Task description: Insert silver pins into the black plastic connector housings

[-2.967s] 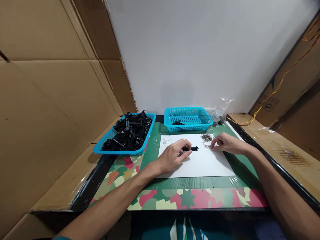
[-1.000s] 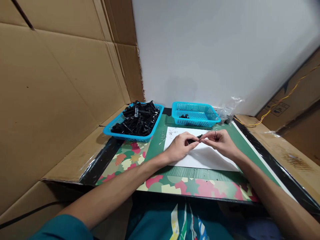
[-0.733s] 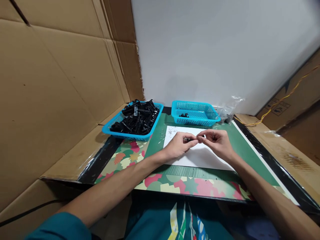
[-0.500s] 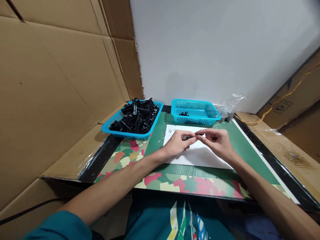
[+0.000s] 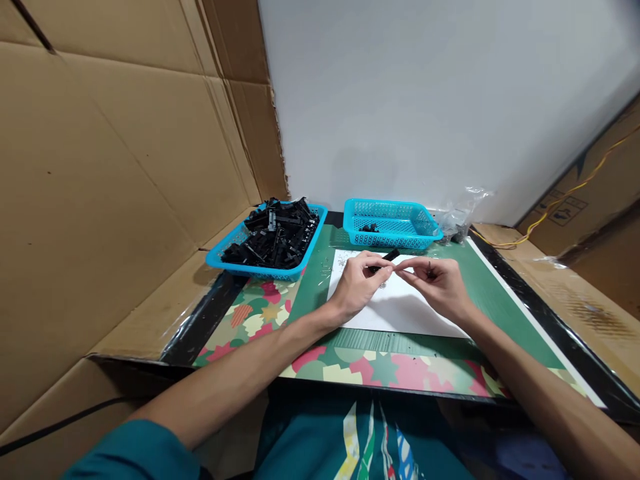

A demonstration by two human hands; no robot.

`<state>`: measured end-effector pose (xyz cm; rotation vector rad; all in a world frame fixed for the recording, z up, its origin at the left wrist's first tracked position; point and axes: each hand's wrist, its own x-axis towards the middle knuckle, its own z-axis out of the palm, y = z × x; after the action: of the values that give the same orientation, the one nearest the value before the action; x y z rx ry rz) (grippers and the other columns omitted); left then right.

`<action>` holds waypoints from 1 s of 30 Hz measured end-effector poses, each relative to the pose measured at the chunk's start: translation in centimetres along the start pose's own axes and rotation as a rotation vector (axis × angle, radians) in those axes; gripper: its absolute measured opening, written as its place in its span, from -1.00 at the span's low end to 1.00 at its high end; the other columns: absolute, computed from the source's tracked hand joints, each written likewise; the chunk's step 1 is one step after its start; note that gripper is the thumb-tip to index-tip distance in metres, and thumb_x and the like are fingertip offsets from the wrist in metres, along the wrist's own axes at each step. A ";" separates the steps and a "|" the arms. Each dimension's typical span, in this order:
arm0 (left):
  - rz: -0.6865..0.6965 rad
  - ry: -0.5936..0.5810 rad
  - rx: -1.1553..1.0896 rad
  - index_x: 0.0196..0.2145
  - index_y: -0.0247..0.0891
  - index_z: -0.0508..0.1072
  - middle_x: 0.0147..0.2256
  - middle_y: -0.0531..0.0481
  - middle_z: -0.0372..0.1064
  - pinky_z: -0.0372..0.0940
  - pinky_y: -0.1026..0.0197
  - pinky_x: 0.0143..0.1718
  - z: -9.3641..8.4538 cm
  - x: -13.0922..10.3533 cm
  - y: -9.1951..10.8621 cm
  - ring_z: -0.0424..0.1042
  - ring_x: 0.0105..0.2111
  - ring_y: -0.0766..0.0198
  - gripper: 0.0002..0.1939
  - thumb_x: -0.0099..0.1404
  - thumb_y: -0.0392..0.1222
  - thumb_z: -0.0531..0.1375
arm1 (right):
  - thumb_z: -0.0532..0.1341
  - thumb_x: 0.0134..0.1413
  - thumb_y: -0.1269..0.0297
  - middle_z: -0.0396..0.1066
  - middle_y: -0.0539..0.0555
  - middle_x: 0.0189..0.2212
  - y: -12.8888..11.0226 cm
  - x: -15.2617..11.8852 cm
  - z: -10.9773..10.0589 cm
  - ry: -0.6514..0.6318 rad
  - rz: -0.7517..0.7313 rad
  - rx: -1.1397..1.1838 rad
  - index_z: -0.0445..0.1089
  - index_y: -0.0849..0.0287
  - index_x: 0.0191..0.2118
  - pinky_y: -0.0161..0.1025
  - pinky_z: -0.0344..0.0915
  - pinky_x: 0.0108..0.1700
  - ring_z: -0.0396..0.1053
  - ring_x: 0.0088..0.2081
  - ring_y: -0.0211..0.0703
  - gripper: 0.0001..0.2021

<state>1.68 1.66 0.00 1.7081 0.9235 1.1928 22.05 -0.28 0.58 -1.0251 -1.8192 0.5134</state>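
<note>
I read it as mid-work: left hand (image 5: pixel 354 283) pinching black part (image 5: pixel 391 255) over white sheet (image 5: pixel 410 313), right hand (image 5: pixel 444 283) alongside, grip unclear; left basket (image 5: pixel 265 271) heaped, rear basket (image 5: pixel 400 241) holding few pieces (image 5: pixel 370 228).

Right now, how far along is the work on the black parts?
Probably early. Possibly done: the few dark pieces in the sparse basket, though their state is unclear. In hand: one black part in the left hand, the right hand's fingertips beside it. Apparently left: the black pile in the heaped basket.
</note>
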 end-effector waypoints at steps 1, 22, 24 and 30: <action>0.001 -0.006 -0.006 -0.22 -0.30 0.70 -0.08 -0.21 0.49 0.40 0.14 -0.16 0.1 0.0 0.0 0.47 -0.09 0.13 -0.80 0.31 -0.13 0.35 | 0.32 0.28 -0.05 -0.12 -0.12 -0.59 0.1 0.0 0.0 0.019 -0.003 -0.011 0.68 0.14 -0.23 -0.24 -0.08 -0.46 -0.11 -0.53 -0.27 -0.65; -0.098 -0.066 -0.112 -0.29 -0.35 0.65 -0.44 0.02 0.38 0.15 0.29 -0.48 0.0 0.0 0.1 0.27 -0.50 0.38 -0.65 0.35 0.04 0.30 | 0.34 0.30 0.09 -0.10 -0.15 -0.61 0.9 0.0 0.5 0.057 -0.105 -0.176 0.62 0.18 -0.30 -0.26 -0.08 -0.47 -0.11 -0.55 -0.31 -0.73; -0.096 -0.079 -0.073 -0.30 -0.35 0.65 -0.45 0.00 0.41 0.19 0.28 -0.43 -0.1 0.1 -0.1 0.33 -0.46 0.35 -0.66 0.36 0.02 0.29 | 0.31 0.33 0.09 -0.10 -0.14 -0.60 1.2 -0.1 0.7 0.018 -0.078 -0.185 0.63 0.17 -0.29 -0.26 -0.07 -0.47 -0.10 -0.55 -0.30 -0.72; -0.086 -0.113 0.025 -0.30 -0.33 0.63 -0.38 -0.05 0.48 0.23 0.27 -0.37 -0.3 0.0 -0.4 0.41 -0.38 0.29 -0.65 0.39 0.03 0.23 | 0.31 0.31 0.11 -0.06 -0.14 -0.62 1.5 -0.3 0.9 0.011 -0.059 -0.205 0.63 0.16 -0.31 -0.24 -0.08 -0.45 -0.09 -0.55 -0.29 -0.74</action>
<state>1.40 1.91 -0.35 1.7199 0.9366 1.0223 21.99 0.37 -1.03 -1.1050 -1.9153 0.2895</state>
